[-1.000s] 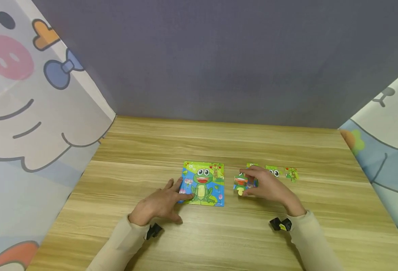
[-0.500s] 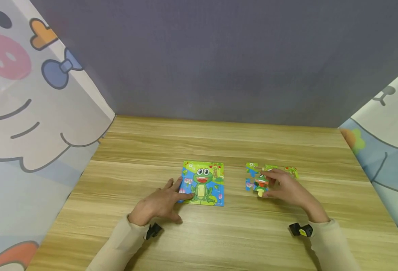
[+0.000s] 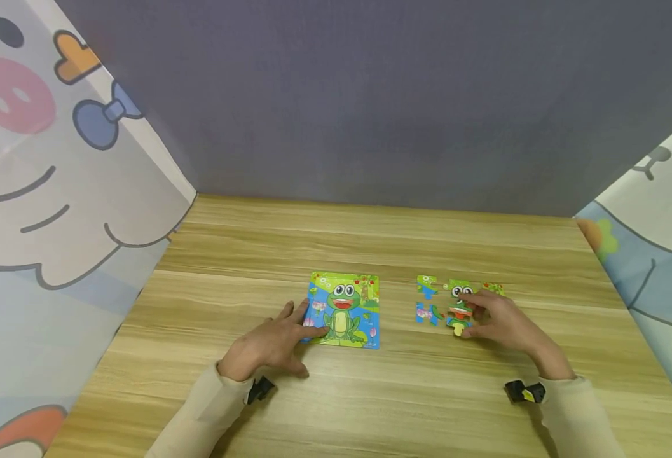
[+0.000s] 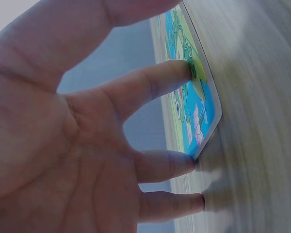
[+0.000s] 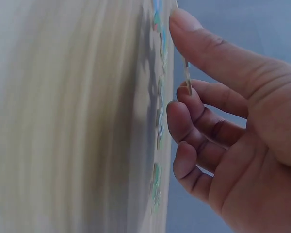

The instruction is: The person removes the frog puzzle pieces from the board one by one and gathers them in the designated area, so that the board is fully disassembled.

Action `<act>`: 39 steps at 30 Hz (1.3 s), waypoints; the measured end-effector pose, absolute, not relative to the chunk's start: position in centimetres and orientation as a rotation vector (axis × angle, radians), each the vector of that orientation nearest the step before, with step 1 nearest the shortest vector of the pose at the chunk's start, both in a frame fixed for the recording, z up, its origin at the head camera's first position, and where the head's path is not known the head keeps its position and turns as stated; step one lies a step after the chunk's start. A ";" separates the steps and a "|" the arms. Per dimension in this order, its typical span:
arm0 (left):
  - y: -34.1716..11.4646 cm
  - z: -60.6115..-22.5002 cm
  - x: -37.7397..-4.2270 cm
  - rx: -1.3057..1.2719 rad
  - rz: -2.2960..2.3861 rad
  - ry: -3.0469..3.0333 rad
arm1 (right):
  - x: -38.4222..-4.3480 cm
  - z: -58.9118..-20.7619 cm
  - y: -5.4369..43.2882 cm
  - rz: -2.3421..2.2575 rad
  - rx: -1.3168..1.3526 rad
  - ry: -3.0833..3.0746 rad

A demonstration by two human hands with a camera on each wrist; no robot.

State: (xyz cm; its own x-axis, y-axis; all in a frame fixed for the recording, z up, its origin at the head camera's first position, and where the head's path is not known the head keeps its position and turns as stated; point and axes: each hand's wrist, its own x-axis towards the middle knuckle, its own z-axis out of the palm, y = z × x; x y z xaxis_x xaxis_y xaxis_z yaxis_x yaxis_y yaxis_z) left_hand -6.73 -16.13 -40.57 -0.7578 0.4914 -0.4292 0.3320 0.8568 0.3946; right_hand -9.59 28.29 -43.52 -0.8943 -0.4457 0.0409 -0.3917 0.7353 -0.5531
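A square frog picture board (image 3: 368, 318) lies flat at the middle of the table. My left hand (image 3: 273, 343) rests at its left side with the fingers spread; in the left wrist view, fingertips touch the board's face and corner. Right of the board, my right hand (image 3: 504, 321) pinches a jigsaw piece (image 3: 459, 323) showing the frog's mouth and yellow belly. The right wrist view shows this thin piece (image 5: 187, 80) edge-on between thumb and fingers, raised off the table. Under and beside it lie other jigsaw pieces, including one with the frog's eyes (image 3: 458, 284).
To the left of the held piece are a flower-and-grass jigsaw piece (image 3: 426, 284) and a pink-flower piece (image 3: 425, 313). A red-dotted green piece (image 3: 494, 287) is partly behind the right hand. A grey partition (image 3: 381, 127) stands along the table's back edge.
My right hand has carried the frog-mouth jigsaw piece rightward, from beside the board to below the frog's-eyes piece. The left hand and the board have stayed in place.
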 end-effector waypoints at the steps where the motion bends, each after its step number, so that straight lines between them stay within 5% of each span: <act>1: -16.1 -40.6 -6.7 0.600 0.402 2.497 | -9.6 -43.5 28.4 -0.861 -0.692 2.842; 39: -16.1 -40.4 -6.7 0.610 0.397 2.507 | -10.2 -43.5 29.8 -0.713 -0.776 2.795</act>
